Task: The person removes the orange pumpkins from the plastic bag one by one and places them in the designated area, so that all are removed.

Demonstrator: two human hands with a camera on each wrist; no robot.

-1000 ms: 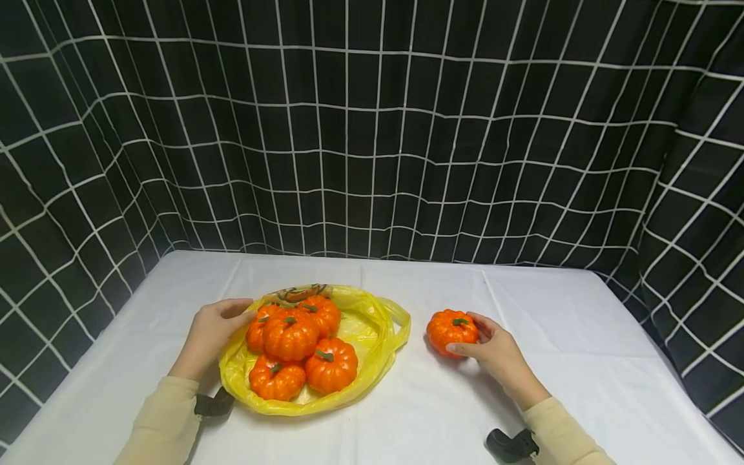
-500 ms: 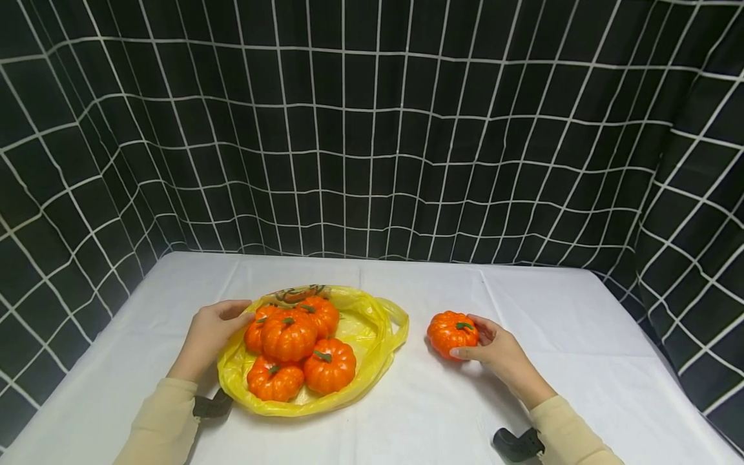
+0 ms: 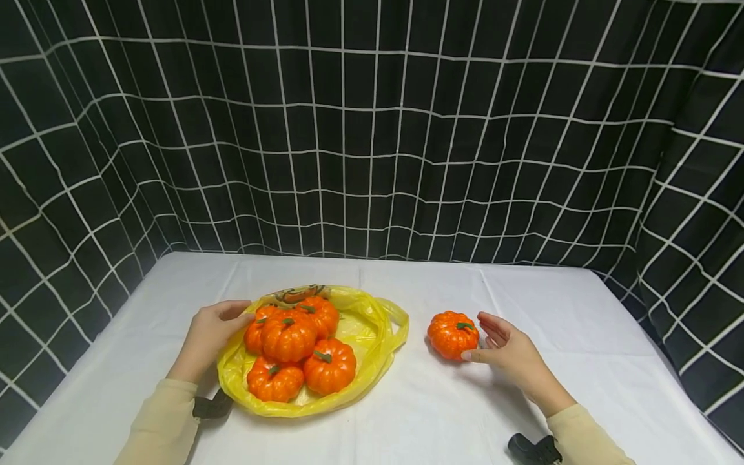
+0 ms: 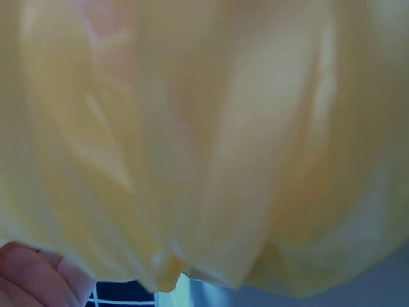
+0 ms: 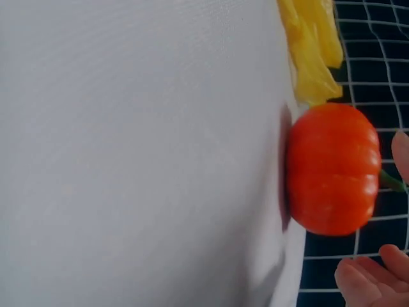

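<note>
Beside the right hand's (image 3: 514,356) parted fingers, a ribbed orange pumpkin (image 3: 452,335) risked being thumb-nudged away; whether the yellow plastic bag (image 3: 373,361) was pinched by the left hand (image 3: 210,334) couldn't be told.

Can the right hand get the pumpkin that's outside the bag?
Probably yes: the right hand is open and right beside the pumpkin, with nothing standing between them.

Pumpkins (image 3: 289,339) with ribbed, glossy skin, bag (image 3: 378,352) of thin, crinkled, shiny plastic, tablecloth (image 3: 407,413) of matt fabric, curtain (image 3: 383,174) of matt cloth
</note>
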